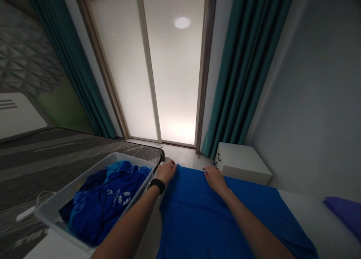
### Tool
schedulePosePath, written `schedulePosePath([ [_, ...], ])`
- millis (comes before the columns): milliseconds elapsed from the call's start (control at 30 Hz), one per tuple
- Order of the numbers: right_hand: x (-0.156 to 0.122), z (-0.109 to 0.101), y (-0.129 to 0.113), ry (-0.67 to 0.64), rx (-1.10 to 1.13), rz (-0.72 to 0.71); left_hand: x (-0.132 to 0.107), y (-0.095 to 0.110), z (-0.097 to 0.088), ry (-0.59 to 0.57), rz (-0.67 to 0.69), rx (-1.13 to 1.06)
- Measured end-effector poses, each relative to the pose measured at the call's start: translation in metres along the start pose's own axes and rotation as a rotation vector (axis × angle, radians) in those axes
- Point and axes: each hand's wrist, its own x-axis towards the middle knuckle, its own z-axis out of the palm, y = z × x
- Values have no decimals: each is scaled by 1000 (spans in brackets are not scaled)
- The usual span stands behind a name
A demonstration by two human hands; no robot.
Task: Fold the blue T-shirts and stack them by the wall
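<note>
A blue cloth [203, 214] lies spread flat on a white surface [316, 221] in front of me. My left hand [166, 171], with a black band on its wrist, grips the cloth's far left corner with curled fingers. My right hand [214, 177] rests on the cloth's far edge, its fingers bent down over that edge. To the left stands a white basket [56, 210] with crumpled blue garments [104, 202] in it.
A dark grey mattress [56, 153] lies to the left, with a white cable and plug [26, 212] on it. A white bedside cabinet [242, 162] stands beyond the cloth. A purple cloth [345, 210] lies at the right. Teal curtains [245, 71] flank a frosted glass door [158, 71].
</note>
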Motion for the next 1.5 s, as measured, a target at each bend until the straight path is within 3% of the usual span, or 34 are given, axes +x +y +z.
schedulePosePath([
  [200, 7, 1, -1, -50, 6, 31, 22, 1, 22, 9, -52, 50],
  [500, 11, 6, 0, -82, -14, 98, 19, 6, 40, 72, 46, 103],
  [833, 12, 5, 4, -89, -56, 151, 20, 2, 47, 116, 19, 113],
  [1100, -15, -10, -13, 7, -57, 14, 25, 0, 38, 113, -6, 113],
  [1233, -36, -7, -26, -27, 5, -82, 8, 14, 31, 157, 124, 122],
  [1400, -47, 4, -36, -132, 17, -16, -25, 35, 51, 113, 572, 179],
  [1500, -48, 8, -37, -155, 17, 44, -34, 31, 65, 49, 496, 207],
])
